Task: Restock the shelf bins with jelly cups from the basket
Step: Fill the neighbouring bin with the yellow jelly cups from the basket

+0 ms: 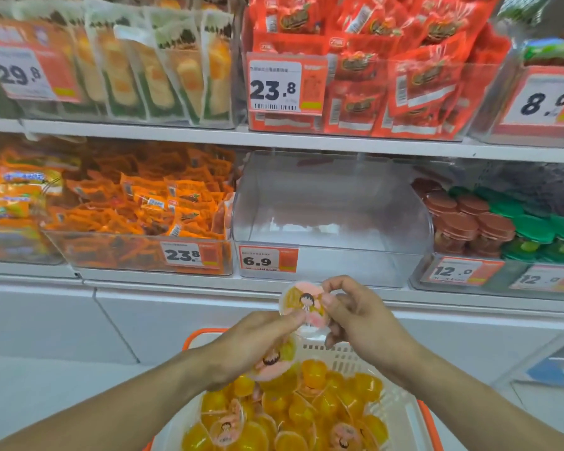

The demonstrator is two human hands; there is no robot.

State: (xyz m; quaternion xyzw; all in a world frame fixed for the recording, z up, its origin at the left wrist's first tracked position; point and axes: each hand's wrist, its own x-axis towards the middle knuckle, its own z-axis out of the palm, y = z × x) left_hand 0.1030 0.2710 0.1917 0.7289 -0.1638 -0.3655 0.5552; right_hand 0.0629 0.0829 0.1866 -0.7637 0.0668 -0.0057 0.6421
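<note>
A white basket with an orange rim (401,415) sits low in front of me, holding several yellow jelly cups (306,415) with pink cartoon lids. My right hand (362,317) pinches one jelly cup (302,305) by its lid edge, held up just below the shelf. My left hand (251,343) touches that cup's lower edge with thumb and fingers and holds another jelly cup (274,361) under its palm. Straight ahead on the lower shelf stands an empty clear bin (332,222) with a 6.9 price tag (267,259).
Left of the empty bin is a clear bin of orange snack packets (137,216). To its right is a bin of brown- and green-lidded cups (502,222). The upper shelf carries bins of yellow and red packets. White cabinet fronts lie below the shelf.
</note>
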